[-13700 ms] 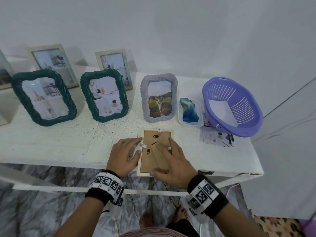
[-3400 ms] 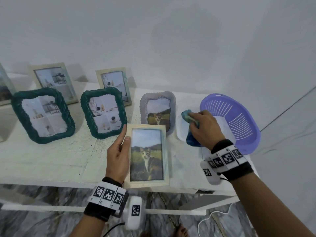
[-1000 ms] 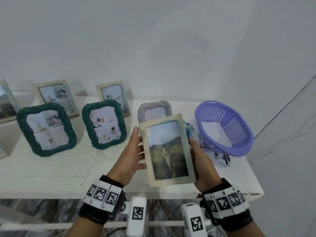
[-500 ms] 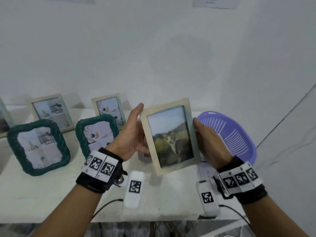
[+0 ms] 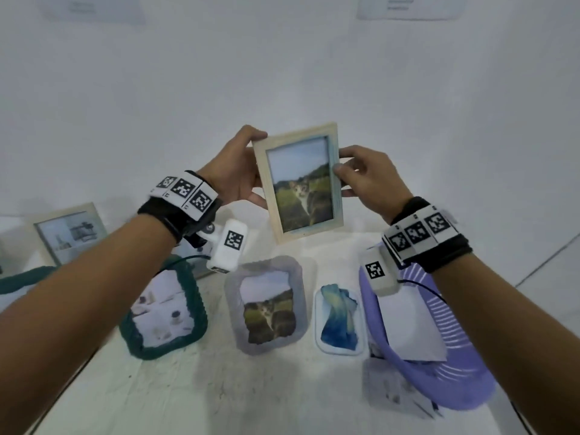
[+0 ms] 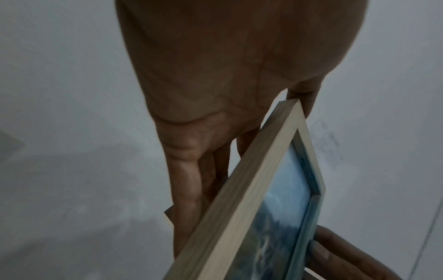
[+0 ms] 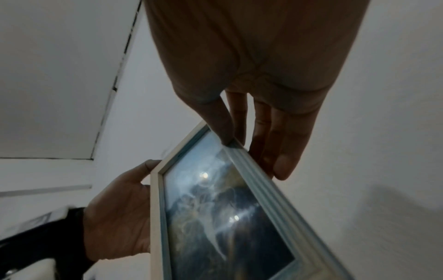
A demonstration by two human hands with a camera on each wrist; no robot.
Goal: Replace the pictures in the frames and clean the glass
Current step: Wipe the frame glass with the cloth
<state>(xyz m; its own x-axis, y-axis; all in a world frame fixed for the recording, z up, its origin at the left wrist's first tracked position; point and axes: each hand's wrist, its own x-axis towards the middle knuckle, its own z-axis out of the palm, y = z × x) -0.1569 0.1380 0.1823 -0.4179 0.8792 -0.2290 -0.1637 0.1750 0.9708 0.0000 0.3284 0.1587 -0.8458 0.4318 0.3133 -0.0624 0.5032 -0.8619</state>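
Note:
A light wooden frame (image 5: 301,186) with a cat picture behind its glass is held upright in the air, in front of the white wall. My left hand (image 5: 248,171) grips its left edge, thumb on the top corner and fingers behind (image 6: 187,189). My right hand (image 5: 351,172) pinches the right edge, thumb on the front rim and fingers at the back (image 7: 282,151). In the right wrist view the glass (image 7: 215,217) shows streaks and light reflections. The blue cloth (image 5: 339,318) lies in its white tray (image 5: 317,312) on the table, below the frame.
On the white table (image 5: 219,387) stand a grey frame (image 5: 266,302) with a cat picture, a green woven frame (image 5: 163,315) and a wooden frame (image 5: 69,233) at the back left. A purple basket (image 5: 455,372) with paper sheets sits right, under my right forearm.
Both hands have lifted the cat frame from just above the table up in front of the wall. The right hand, which gripped the cloth 3.4 s ago, now holds the frame's edge.

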